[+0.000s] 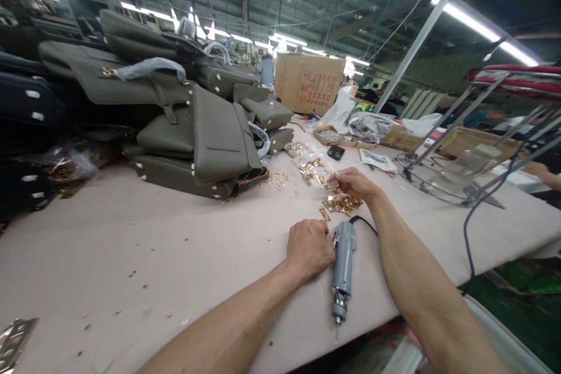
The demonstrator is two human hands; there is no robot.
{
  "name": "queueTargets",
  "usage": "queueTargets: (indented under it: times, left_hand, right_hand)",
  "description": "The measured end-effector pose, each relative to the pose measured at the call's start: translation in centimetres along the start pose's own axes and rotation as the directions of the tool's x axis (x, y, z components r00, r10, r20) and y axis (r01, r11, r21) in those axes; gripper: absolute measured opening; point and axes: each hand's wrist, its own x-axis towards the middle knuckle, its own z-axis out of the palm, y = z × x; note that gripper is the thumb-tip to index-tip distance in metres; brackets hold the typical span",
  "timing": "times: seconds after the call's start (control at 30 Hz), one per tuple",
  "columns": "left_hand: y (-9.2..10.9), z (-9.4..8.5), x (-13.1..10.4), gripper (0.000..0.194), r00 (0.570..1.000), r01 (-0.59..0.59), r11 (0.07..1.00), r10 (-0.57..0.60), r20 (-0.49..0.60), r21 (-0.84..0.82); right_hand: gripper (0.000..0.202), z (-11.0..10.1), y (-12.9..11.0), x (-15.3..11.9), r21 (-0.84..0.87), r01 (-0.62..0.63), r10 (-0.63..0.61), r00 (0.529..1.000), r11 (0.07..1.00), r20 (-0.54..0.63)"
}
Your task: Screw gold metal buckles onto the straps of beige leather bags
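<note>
My right hand [357, 184] pinches a small rectangular metal plate [331, 185] over a heap of gold-coloured metal plates [344, 204]. A single gold plate [325, 214] lies just off that heap. Curled into a fist, my left hand [310, 250] rests on the table; its fingertips and anything inside them are hidden. Right beside that fist lies a grey electric screwdriver [344, 263], bit toward me. More gold plates [310, 169] spill from a clear plastic bag [302, 152] farther back. Tiny gold pieces [279, 180] are scattered left of them.
Dark grey-green handbags [223, 134] are piled at the left of the pale table [109, 234]. A large cardboard box [307, 83] stands behind. At right are a metal-legged stool [460, 146], upside down, and a hanging black cord [467, 239]. Another person's arm [543, 174] shows far right.
</note>
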Motion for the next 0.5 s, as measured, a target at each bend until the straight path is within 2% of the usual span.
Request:
queueTargets:
  times: [0.1, 0.17, 0.23, 0.3, 0.43, 0.5]
  left_hand:
    - [0.0, 0.1, 0.0, 0.025, 1.000, 0.004, 1.000, -0.004, 0.001, 0.000]
    - [-0.1, 0.1, 0.0, 0.025, 1.000, 0.001, 1.000, -0.001, -0.004, 0.004]
    - [-0.1, 0.2, 0.0, 0.024, 1.000, 0.000, 1.000, 0.000, -0.013, 0.007]
    - [-0.1, 0.2, 0.0, 0.024, 1.000, 0.000, 1.000, 0.000, -0.013, 0.008]
    - [0.0, 0.0, 0.0, 0.025, 1.000, 0.003, 1.000, -0.003, 0.010, 0.009]
    - [0.1, 0.0, 0.0, 0.025, 1.000, 0.006, 1.000, -0.006, 0.024, 0.012]
  right_hand:
    - [0.053, 0.5, 0.6, 0.8, -0.325, 0.016, -0.084, 0.977, 0.945, -0.195]
    - [0.047, 1.2, 1.1, 1.6, -0.577, -0.025, -0.184, 0.935, 0.816, -0.302]
    - [0.041, 2.0, 1.5, 2.3, -0.724, -0.079, -0.244, 0.912, 0.685, -0.331]
    - [0.030, 2.6, 1.7, 2.8, -0.789, -0.105, -0.259, 0.911, 0.605, -0.320]
    - [0.017, 3.0, 1.6, 3.3, -0.826, -0.143, -0.229, 0.922, 0.545, -0.311]
    - [0.014, 3.2, 1.2, 3.3, -0.854, -0.183, -0.205, 0.927, 0.487, -0.315]
